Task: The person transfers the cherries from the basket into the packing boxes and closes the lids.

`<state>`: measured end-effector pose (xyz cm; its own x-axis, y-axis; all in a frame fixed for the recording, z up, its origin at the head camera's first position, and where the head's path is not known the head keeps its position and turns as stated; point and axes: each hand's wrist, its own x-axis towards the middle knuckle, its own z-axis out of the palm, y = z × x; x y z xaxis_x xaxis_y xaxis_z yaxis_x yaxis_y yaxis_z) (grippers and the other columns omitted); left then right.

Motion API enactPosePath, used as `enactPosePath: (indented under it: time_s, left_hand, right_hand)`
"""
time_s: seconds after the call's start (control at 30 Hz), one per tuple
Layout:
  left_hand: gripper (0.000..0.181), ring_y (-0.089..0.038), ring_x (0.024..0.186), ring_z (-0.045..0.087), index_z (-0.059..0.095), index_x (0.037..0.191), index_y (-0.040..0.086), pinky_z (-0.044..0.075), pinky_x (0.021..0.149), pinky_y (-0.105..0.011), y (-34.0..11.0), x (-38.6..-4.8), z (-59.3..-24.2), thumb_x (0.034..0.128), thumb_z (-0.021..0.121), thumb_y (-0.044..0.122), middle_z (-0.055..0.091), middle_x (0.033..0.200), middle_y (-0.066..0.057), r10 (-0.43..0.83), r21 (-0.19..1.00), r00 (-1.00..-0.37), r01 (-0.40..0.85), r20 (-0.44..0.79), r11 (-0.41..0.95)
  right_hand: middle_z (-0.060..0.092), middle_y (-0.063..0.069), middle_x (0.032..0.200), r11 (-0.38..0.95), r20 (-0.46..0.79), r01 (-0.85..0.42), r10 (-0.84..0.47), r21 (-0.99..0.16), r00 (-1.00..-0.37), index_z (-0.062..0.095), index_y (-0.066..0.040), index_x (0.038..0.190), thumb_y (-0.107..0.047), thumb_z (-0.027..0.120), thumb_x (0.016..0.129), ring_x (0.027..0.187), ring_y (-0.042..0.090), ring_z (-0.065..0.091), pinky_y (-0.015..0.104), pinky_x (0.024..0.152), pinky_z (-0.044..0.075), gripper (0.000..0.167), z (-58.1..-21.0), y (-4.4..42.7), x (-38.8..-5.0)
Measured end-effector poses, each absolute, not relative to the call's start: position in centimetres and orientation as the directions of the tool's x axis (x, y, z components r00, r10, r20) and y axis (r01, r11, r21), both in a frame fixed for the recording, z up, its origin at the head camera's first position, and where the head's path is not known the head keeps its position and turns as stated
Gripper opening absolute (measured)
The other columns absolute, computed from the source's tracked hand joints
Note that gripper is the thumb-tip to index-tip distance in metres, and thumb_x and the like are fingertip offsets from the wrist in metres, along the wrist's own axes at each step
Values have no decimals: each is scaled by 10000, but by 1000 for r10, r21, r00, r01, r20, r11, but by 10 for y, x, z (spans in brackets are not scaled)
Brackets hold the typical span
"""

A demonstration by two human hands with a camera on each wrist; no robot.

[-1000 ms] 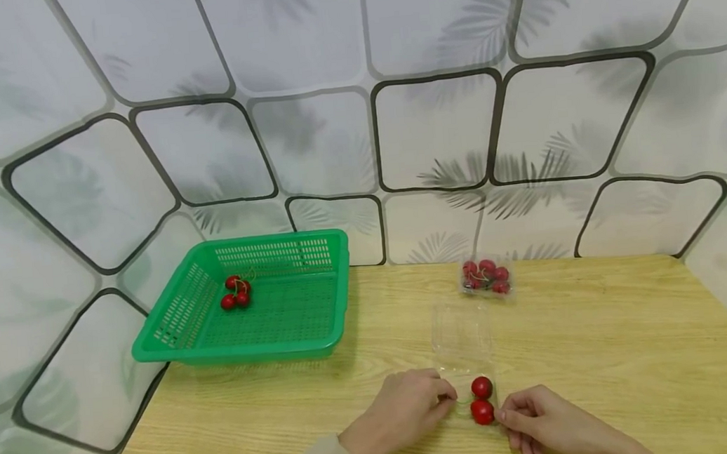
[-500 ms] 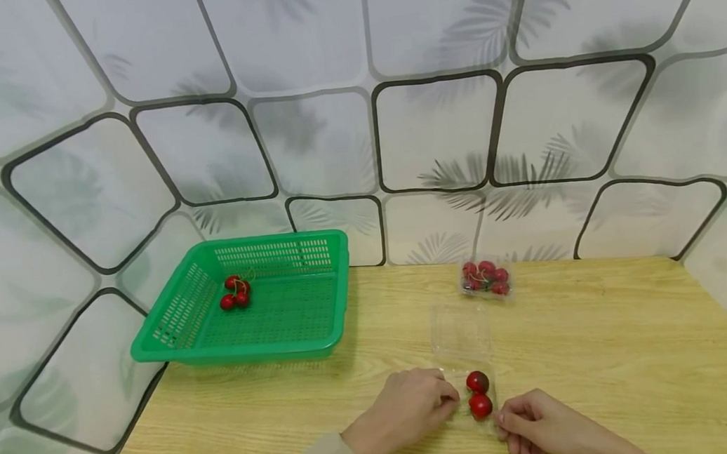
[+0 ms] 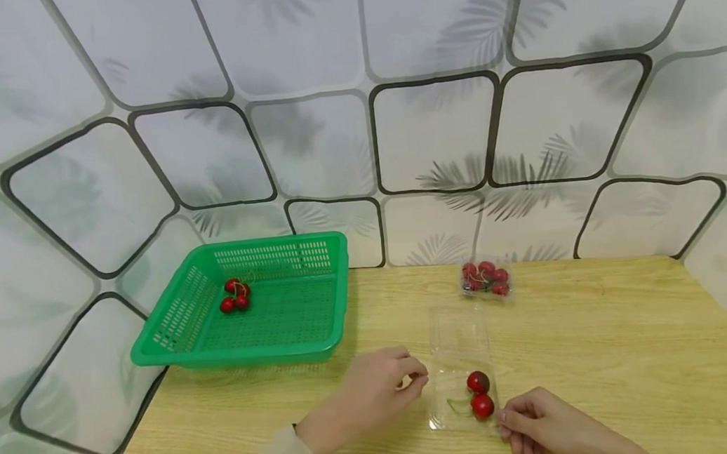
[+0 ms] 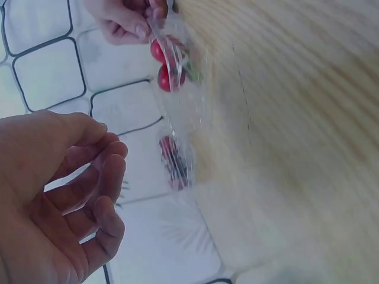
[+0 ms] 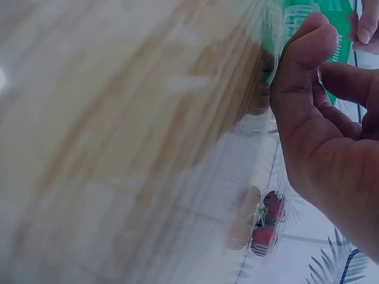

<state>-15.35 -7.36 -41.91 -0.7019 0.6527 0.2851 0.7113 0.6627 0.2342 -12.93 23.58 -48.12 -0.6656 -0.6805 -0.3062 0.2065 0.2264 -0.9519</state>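
An opened clear plastic clamshell box (image 3: 439, 408) lies on the table, its lid (image 3: 458, 329) folded back toward the wall. Two dark red cherries (image 3: 482, 406) with green stems sit at the right side of its base. My right hand (image 3: 544, 422) pinches the box's right edge between thumb and forefinger, beside the cherries. Just left of the box, my left hand (image 3: 378, 391) hovers with loosely bent fingers and holds nothing. In the left wrist view, a gap shows between that left hand (image 4: 65, 195) and the box (image 4: 192, 109).
A green slotted basket (image 3: 239, 353) stands at the left, with several cherries (image 3: 235, 296) in its back left part. Near the wall (image 3: 436, 134) is another clear box of cherries (image 3: 486, 278). The wooden table (image 3: 618, 343) reaches the papered wall.
My left hand has let go of the cherry stems and moved left, away from the box. The cherries have shifted slightly back. My right hand has stayed nearly still at the box's edge.
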Motion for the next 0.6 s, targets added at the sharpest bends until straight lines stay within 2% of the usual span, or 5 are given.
enactPosePath:
  time_s: [0.2, 0.47, 0.6]
  left_hand:
    - [104, 48, 648, 590, 805, 936, 212, 372, 533, -64, -97, -159, -404, 974, 709, 228, 729, 859, 106, 633, 220, -712, 699, 304, 681]
    - [103, -10, 699, 648, 800, 974, 202, 469, 578, -136, -120, -179, -379, 976, 697, 195, 746, 889, 86, 587, 247, -748, 660, 309, 710]
    - [103, -13, 692, 629, 799, 973, 203, 466, 569, -155, -130, -188, -371, 974, 696, 192, 736, 881, 100, 561, 244, -767, 635, 310, 733]
  right_hand:
    - [659, -19, 742, 206, -277, 186, -697, -961, -662, 625, 159, 984, -197, 443, 1109, 589, 5, 610, 115, 516, 488, 419, -480, 238, -130]
    - [665, -18, 738, 228, -289, 181, -682, -957, -672, 642, 139, 981, -203, 447, 1108, 572, 8, 606, 122, 504, 486, 413, -479, 236, -131]
    - [670, -15, 739, 233, -289, 176, -681, -957, -672, 651, 121, 978, -210, 460, 1104, 570, 12, 607, 126, 500, 488, 402, -478, 235, -131]
